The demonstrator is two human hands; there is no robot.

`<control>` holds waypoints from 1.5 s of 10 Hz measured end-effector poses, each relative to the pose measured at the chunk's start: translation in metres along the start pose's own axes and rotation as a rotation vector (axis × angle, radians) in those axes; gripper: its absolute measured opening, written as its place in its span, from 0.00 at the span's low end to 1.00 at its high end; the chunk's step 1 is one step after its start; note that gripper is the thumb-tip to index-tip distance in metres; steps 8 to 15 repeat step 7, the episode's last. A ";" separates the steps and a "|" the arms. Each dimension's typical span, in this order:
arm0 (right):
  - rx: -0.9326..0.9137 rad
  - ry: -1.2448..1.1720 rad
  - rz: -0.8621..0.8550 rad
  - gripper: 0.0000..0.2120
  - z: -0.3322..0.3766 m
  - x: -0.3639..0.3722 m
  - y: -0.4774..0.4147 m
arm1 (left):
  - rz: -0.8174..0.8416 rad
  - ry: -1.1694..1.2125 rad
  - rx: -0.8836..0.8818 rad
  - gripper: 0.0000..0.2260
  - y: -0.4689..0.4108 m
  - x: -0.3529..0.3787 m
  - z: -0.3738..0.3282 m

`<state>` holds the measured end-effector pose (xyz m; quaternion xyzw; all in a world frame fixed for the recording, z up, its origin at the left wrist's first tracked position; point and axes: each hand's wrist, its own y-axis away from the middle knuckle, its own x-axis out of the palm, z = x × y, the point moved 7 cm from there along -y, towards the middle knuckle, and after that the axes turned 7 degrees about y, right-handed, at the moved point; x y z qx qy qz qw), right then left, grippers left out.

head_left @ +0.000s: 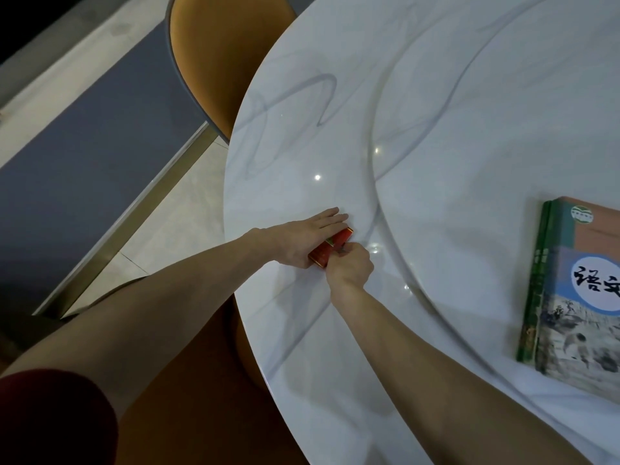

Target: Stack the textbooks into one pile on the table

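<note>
- Marble table [302,135], round, with a raised inner disc [486,112]; orange chair [214,55] tucked in at its far-left edge, tiled floor [161,229] beyond.
- Books [577,297]: a pile of at least two with green spines, lying on the disc at the right. Frame edge cuts off the pile's right side, so the full count is unclear.
- Red object [330,246]: small and flat, mostly covered by both hands; can't tell whether it's a book or a box.
- Left hand [302,238]: flat, fingers straight and together, pressed along the red object's far side.
- Right hand [350,266]: curled, fingertips pinching the red object's near edge; the exact grip is hidden behind the knuckles.
- Books sit well apart from both hands, off to their right.
- Dark red sleeve [50,417] at the lower left corner.
</note>
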<state>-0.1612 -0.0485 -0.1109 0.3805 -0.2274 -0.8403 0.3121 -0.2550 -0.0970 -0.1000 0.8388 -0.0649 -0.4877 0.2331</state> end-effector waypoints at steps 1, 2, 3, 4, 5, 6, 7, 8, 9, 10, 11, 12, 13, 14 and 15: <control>-0.015 0.036 0.020 0.12 0.000 -0.001 -0.003 | -0.001 -0.074 -0.007 0.39 0.000 -0.002 -0.003; -0.038 0.082 0.054 0.12 -0.001 -0.003 -0.006 | -0.027 -0.114 -0.018 0.38 0.001 -0.005 -0.007; -0.114 0.225 0.133 0.10 0.003 -0.014 0.000 | -0.075 -0.107 -0.074 0.35 0.005 -0.006 -0.013; -0.176 0.358 0.156 0.09 0.007 -0.027 0.005 | -0.138 -0.047 -0.101 0.31 0.008 -0.010 -0.022; -0.302 0.525 0.151 0.12 0.013 -0.048 0.013 | -0.159 0.011 -0.123 0.22 0.012 -0.013 -0.037; -0.378 0.611 0.125 0.09 0.017 -0.065 0.020 | -0.168 0.041 -0.137 0.16 0.013 -0.016 -0.051; -0.394 0.669 0.064 0.14 0.015 -0.095 0.029 | -0.177 0.016 -0.178 0.18 0.014 -0.021 -0.077; -0.394 0.669 0.064 0.14 0.015 -0.095 0.029 | -0.177 0.016 -0.178 0.18 0.014 -0.021 -0.077; -0.394 0.669 0.064 0.14 0.015 -0.095 0.029 | -0.177 0.016 -0.178 0.18 0.014 -0.021 -0.077; -0.394 0.669 0.064 0.14 0.015 -0.095 0.029 | -0.177 0.016 -0.178 0.18 0.014 -0.021 -0.077; -0.394 0.669 0.064 0.14 0.015 -0.095 0.029 | -0.177 0.016 -0.178 0.18 0.014 -0.021 -0.077; -0.394 0.669 0.064 0.14 0.015 -0.095 0.029 | -0.177 0.016 -0.178 0.18 0.014 -0.021 -0.077; -0.394 0.669 0.064 0.14 0.015 -0.095 0.029 | -0.177 0.016 -0.178 0.18 0.014 -0.021 -0.077; -0.394 0.669 0.064 0.14 0.015 -0.095 0.029 | -0.177 0.016 -0.178 0.18 0.014 -0.021 -0.077; -0.394 0.669 0.064 0.14 0.015 -0.095 0.029 | -0.177 0.016 -0.178 0.18 0.014 -0.021 -0.077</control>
